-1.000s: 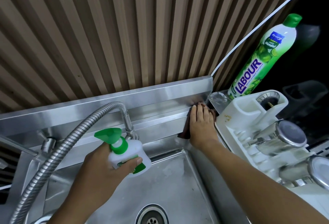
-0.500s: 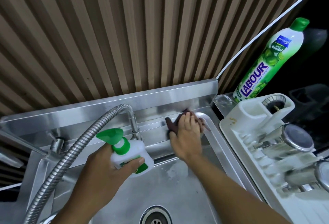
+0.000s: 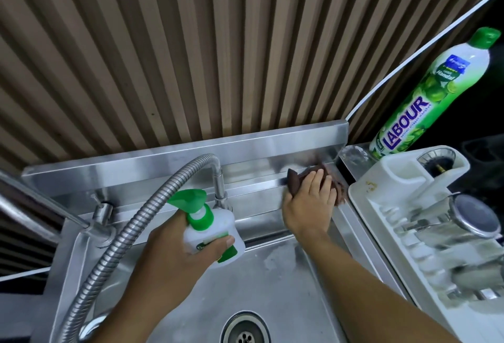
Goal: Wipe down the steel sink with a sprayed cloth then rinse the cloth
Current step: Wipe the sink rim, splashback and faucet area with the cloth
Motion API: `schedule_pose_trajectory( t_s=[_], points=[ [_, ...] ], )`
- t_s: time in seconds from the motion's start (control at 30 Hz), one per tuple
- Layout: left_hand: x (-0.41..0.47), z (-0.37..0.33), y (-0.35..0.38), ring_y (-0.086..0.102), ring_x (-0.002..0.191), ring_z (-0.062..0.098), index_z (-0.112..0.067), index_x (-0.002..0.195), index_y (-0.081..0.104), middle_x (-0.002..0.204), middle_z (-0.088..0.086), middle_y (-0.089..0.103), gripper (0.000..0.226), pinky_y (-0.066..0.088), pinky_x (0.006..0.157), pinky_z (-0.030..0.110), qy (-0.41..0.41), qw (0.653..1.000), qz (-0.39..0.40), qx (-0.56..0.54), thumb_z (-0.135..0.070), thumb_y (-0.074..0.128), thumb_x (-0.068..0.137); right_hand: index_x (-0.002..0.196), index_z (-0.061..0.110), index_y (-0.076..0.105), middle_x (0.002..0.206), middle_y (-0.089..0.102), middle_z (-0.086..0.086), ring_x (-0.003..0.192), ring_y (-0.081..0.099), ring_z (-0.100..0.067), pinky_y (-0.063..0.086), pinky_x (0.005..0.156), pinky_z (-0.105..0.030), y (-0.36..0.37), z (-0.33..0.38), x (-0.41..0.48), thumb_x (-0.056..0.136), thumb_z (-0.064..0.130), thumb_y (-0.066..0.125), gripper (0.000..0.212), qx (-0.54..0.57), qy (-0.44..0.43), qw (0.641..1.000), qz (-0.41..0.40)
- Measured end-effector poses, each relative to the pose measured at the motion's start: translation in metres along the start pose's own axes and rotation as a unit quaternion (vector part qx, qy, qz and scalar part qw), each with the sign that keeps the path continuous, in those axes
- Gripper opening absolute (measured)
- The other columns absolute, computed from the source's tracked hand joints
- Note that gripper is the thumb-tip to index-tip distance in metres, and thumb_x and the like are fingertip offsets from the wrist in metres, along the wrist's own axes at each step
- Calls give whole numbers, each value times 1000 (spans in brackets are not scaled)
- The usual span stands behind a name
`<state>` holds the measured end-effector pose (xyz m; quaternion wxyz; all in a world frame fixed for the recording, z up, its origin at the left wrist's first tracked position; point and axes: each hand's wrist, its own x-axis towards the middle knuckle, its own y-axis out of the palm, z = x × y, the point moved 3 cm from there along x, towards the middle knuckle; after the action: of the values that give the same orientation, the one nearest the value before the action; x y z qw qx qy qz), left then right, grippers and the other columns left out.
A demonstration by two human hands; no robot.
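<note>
Head view: the right hand [image 3: 308, 203] lies flat on a dark brown cloth [image 3: 296, 179]. Its fingers are straight and close together, pressing the cloth on the back ledge of the steel sink [image 3: 272, 282], just right of the middle of the frame. The left hand [image 3: 169, 255] holds a white spray bottle [image 3: 210, 236] with a green top over the sink bowl, fingers and thumb curled round it. A tall green bottle [image 3: 425, 102] at the upper right says "LABOUR". A white dish rack [image 3: 395, 206] sits at the right, beside the sink.
</note>
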<state>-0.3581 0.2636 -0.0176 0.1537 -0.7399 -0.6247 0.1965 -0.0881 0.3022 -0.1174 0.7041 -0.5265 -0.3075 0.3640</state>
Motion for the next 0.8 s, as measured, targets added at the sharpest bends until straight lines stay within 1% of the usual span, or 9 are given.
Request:
schedule_pose_trajectory(
  t_s=[0.13,0.27,0.33,0.4,0.5,0.57,0.63,0.7,0.8],
  points=[
    [1,1,-2,69,79,6,-32,90,67,86,-21,72,35,57,73,34,-4,1000,-9,-5,-36,91,65,155,7,28,161,31,-13,150,23,-36,12,123,-50,10,45,-32,89,46,45,79,14,-145,989,1],
    [1,1,-1,71,79,9,-40,94,66,86,-19,73,40,60,75,44,-5,1000,-16,-6,-35,92,64,148,12,44,152,46,-9,142,37,-34,25,120,-50,14,65,-44,82,42,55,73,14,-237,971,4],
    [1,0,-1,71,78,11,-44,94,65,85,-19,73,42,60,74,46,-4,1000,-18,-4,-33,93,64,142,18,49,146,49,-3,137,40,-30,29,117,-49,15,74,-43,80,39,59,67,40,-299,953,12],
    [0,0,0,71,75,13,-37,89,66,82,-20,72,37,59,73,48,-4,1000,-21,6,-32,93,64,136,21,53,141,51,2,133,42,-27,31,113,-46,13,79,-39,77,35,60,61,70,-355,932,19],
    [0,1,2,70,71,9,-35,86,66,83,-26,70,36,60,73,47,-8,1000,-23,1,-30,93,62,136,19,54,141,52,2,134,41,-25,28,114,-43,12,65,-43,77,27,63,60,82,-412,906,45],
    [0,-2,3,69,73,5,-49,92,63,85,-29,69,46,60,73,46,-5,1000,-20,-7,-31,93,62,147,15,44,151,46,-3,142,36,-28,23,120,-47,13,43,-54,81,29,59,69,43,-390,918,57],
    [0,-4,5,68,74,4,-57,93,59,85,-31,67,51,60,75,45,-2,1000,-19,-4,-33,92,62,154,10,32,159,36,-9,148,30,-32,18,123,-50,13,11,-58,87,37,51,75,-10,-299,953,39],
    [1,-4,5,69,72,8,-56,93,59,83,-30,68,49,61,75,45,-1,1000,-17,1,-36,92,61,156,5,26,161,31,-15,149,27,-36,17,123,-48,8,-14,-55,89,41,46,78,-34,-208,977,18],
    [3,-1,6,71,75,16,-51,93,62,83,-24,70,46,61,74,46,-5,1000,-15,-6,-37,92,61,154,-2,28,158,33,-22,148,28,-40,22,122,-50,3,-26,-41,92,46,31,78,-54,-166,985,9]
  ],
)
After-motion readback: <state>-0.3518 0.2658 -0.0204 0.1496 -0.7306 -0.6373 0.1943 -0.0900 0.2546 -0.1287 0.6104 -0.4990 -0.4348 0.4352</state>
